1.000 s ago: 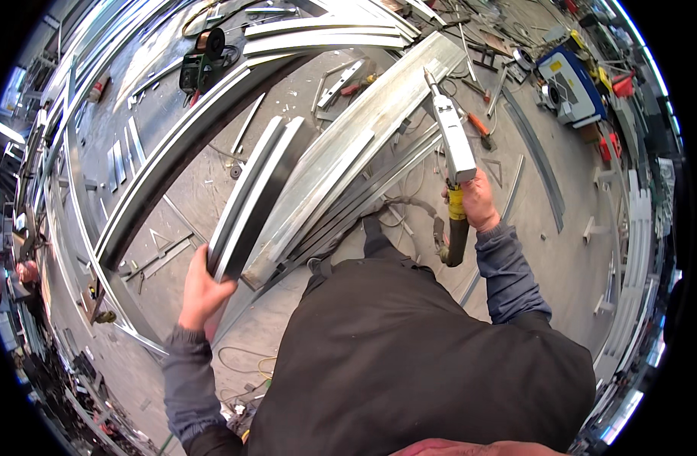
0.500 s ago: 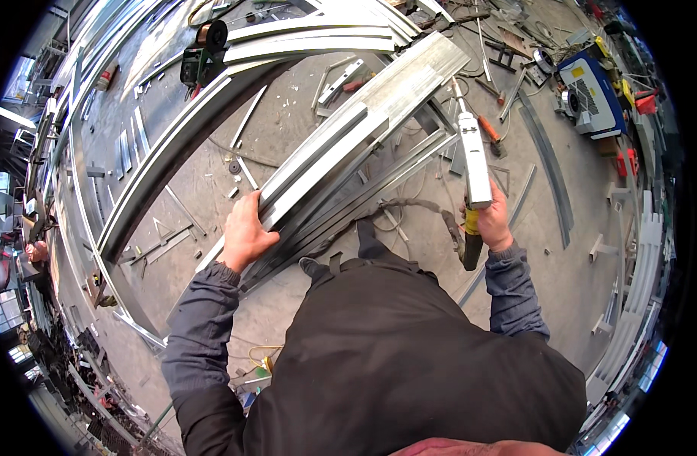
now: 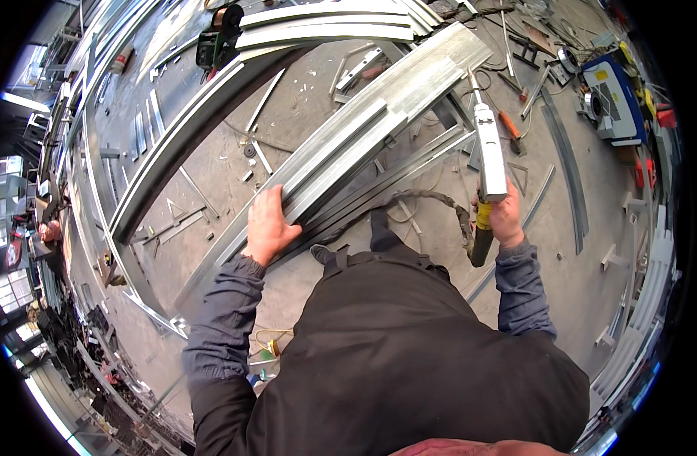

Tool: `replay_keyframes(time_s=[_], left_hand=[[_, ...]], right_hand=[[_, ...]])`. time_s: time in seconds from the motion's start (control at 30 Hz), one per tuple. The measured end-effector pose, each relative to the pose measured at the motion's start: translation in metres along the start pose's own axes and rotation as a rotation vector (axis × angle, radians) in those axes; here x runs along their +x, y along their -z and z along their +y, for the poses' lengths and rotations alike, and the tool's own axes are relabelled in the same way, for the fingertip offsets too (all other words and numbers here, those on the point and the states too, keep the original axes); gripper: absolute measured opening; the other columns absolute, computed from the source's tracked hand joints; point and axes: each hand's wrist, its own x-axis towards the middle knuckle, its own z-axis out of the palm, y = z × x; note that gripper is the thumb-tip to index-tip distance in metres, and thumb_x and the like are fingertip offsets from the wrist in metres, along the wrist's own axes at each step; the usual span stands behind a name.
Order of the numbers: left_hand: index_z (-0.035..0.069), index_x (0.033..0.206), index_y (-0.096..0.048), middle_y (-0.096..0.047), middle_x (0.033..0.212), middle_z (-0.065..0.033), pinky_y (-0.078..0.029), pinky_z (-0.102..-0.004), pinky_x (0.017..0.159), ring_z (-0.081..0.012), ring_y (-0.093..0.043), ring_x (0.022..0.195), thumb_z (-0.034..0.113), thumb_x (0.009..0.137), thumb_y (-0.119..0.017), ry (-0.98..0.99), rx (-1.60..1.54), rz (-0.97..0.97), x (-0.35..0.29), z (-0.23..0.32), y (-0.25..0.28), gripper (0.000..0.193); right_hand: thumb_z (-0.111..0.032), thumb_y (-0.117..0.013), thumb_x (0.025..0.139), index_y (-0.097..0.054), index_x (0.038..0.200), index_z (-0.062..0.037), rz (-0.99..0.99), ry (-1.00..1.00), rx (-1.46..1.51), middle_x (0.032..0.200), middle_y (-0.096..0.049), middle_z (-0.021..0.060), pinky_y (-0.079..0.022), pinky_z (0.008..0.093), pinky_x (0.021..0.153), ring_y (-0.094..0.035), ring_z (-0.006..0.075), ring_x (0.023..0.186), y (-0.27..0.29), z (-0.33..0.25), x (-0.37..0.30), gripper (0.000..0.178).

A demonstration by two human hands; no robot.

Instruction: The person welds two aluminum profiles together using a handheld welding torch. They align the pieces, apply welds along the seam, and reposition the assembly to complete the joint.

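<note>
My right hand is closed round the yellow and black handle of a white welding gun. The gun's thin nozzle points away from me, its tip close to the right edge of a long curved metal beam. Lighter silvery metal channels lie lengthwise on the beam. Across the near end of these channels sits my left hand, fingers over the metal and thumb spread to the right; the undersides of its fingers are hidden. A dark wrapped cable loops over the floor towards the gun's handle.
To the far right stands a blue and white machine. An orange-handled hammer lies right of the gun. Beyond the beam are a larger curved frame and a wire spool unit. Loose metal strips and offcuts litter the concrete floor.
The whole view has shifted slightly, so the scene sits a little farther right. Both hands keep their places: the left on the channels, the right on the welding gun.
</note>
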Motion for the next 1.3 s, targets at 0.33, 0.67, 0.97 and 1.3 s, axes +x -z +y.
replay_keyframes(time_s=[0.33,0.67,0.97,1.3], left_hand=[[0.008,0.163,-0.043,-0.058,0.127,-0.0141,-0.049,-0.0504,0.098,-0.0373,-0.057,0.119,0.025,0.067,-0.092,0.075,0.108,-0.007,-0.001,0.013,-0.011,0.110],[0.010,0.169,-0.038,-0.055,0.128,-0.0123,-0.047,-0.0487,0.101,-0.0344,-0.055,0.119,0.036,0.068,-0.099,0.122,0.160,0.001,-0.002,0.018,-0.018,0.121],[0.011,0.166,-0.044,-0.055,0.128,-0.0112,-0.042,-0.0493,0.107,-0.0331,-0.053,0.123,0.039,0.069,-0.099,0.306,0.147,-0.007,0.002,0.041,-0.017,0.115],[0.011,0.162,-0.050,-0.056,0.127,-0.0111,-0.043,-0.0495,0.107,-0.0324,-0.055,0.123,0.039,0.067,-0.100,0.259,0.090,0.072,-0.007,0.037,-0.023,0.111]], right_hand=[[-0.058,-0.078,0.102,-0.048,0.166,-0.0027,-0.112,-0.005,-0.079,0.114,-0.072,0.0046,-0.062,0.0321,0.078,-0.070,0.0129,0.086,-0.017,-0.027,0.026,0.090],[-0.047,-0.060,0.116,-0.062,0.133,-0.0043,-0.325,-0.163,-0.271,0.097,-0.065,0.0047,-0.058,0.0304,0.065,-0.069,0.0144,0.074,-0.069,-0.123,0.171,0.046],[-0.052,-0.054,0.118,-0.067,0.133,-0.0113,-0.728,-0.478,-0.649,0.094,-0.065,0.0000,-0.057,0.0285,0.062,-0.064,0.0112,0.072,-0.209,-0.107,0.330,0.045],[-0.057,-0.068,0.109,-0.075,0.139,-0.0039,-0.713,-0.336,-1.084,0.113,-0.078,0.0076,-0.057,0.0334,0.085,-0.070,0.0149,0.094,-0.234,0.058,0.395,0.061]])
